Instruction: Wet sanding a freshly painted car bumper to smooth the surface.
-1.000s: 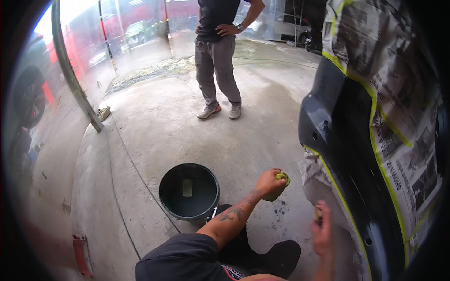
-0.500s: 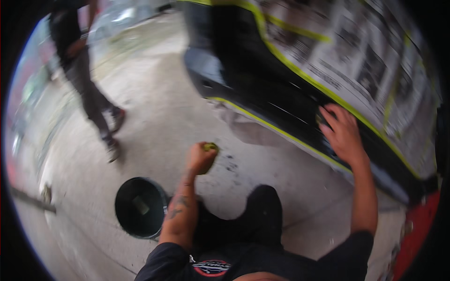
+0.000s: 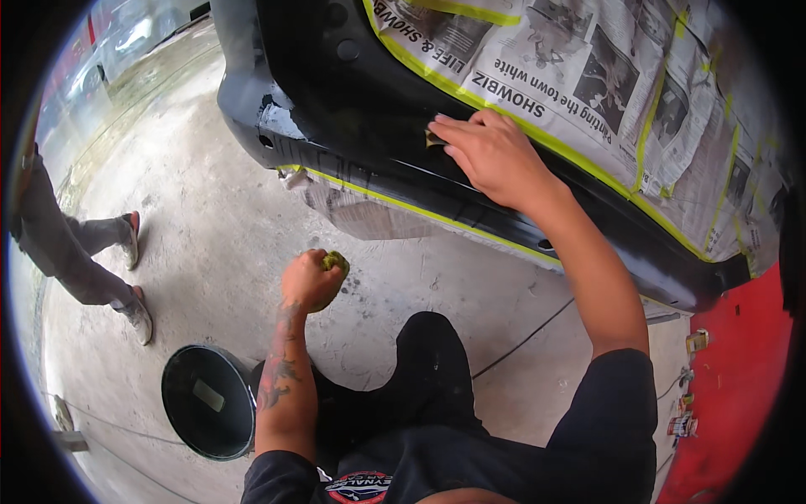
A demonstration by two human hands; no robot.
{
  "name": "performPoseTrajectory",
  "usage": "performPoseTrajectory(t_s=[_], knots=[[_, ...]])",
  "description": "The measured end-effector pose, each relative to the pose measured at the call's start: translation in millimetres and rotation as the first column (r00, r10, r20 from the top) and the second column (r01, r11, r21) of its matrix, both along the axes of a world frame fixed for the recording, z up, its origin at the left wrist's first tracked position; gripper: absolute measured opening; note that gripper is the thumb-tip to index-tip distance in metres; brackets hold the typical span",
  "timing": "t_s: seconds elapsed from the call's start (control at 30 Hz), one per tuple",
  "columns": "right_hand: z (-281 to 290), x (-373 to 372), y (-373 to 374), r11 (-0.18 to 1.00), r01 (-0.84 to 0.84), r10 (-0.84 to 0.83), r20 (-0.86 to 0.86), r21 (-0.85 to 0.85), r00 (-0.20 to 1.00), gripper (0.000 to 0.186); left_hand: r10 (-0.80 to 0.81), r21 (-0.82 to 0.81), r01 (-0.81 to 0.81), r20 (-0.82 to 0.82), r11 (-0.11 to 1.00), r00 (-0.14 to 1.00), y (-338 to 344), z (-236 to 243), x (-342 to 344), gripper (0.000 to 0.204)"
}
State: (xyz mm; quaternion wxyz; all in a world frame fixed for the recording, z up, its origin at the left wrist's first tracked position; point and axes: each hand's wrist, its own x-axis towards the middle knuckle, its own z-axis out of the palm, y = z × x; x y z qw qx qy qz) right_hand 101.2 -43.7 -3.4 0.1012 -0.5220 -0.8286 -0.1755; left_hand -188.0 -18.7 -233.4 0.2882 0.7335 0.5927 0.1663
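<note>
Currently, left hand (image 3: 306, 282): clenching green cloth (image 3: 337, 265), nine o'clock
Right hand (image 3: 494, 158): pinching pad (image 3: 434, 139), one o'clock
Bumper (image 3: 357, 105): best keep pad flat

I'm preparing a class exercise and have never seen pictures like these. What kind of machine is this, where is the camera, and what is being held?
No machine here: these are a person's own bare hands, seen from a wide fisheye camera on their head, looking down, so straight edges bend. The left hand grips a yellow-green wad. The right hand holds a small piece, material unclear, at a black panel. Newspaper sheets edged with bright tape cover the area beside it. On the concrete floor stands a dark bucket; another person's legs show at left.
</note>
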Motion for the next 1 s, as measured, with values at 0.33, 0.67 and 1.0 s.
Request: performPoseTrajectory(t_s=[0.33, 0.67, 1.0], knots=[[28, -2, -21, 0.989, 0.101, -0.130, -0.296, -0.111, 0.946, 0.054, -0.101, -0.052, 0.106, 0.085, 0.993, 0.991, -11, 20, 11, 0.024], [-114, -92, -55, 0.908, -0.313, -0.161, -0.922, -0.278, 0.353, 0.024, -0.115, -0.134, 0.387, 0.822, 0.912, 0.557, -35, 38, -6, 0.020], [-152, -112, -48, 0.842, -0.411, -0.360, -0.931, -0.349, 0.054, 0.037, -0.054, -0.028, 0.141, 0.834, 0.990, 0.549, -32, 40, -9, 0.024]])
